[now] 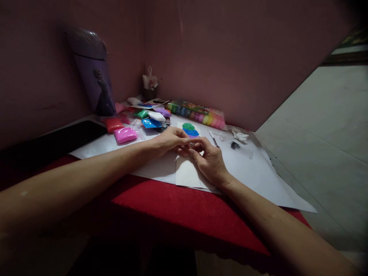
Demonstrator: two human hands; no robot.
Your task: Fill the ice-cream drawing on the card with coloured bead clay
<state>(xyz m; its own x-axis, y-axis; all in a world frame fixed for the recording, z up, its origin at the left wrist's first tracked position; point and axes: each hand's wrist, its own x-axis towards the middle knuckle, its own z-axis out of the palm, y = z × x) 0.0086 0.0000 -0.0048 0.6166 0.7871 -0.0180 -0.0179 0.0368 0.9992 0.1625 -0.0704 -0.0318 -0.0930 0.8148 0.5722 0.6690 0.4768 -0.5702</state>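
My left hand (174,140) and my right hand (209,158) meet fingertip to fingertip above a white card (186,174). Their fingers are pinched together; anything between them is too small or hidden to make out. On the card's far part, just beyond my fingers, is a patch of green (188,126) above a patch of blue (191,132), with a thin purple edge below. A thin dark tool (215,142) lies right of my right hand. Left of my left hand are a pink packet (125,135) and a blue packet (151,123).
A white sheet (247,176) covers the red-clothed table (172,207). A bag of colored pieces (198,114) lies against the wall. A purple bin (96,80) stands back left, near a dark flat panel (63,138). White lumpy material (239,134) and black bits (235,145) sit at right.
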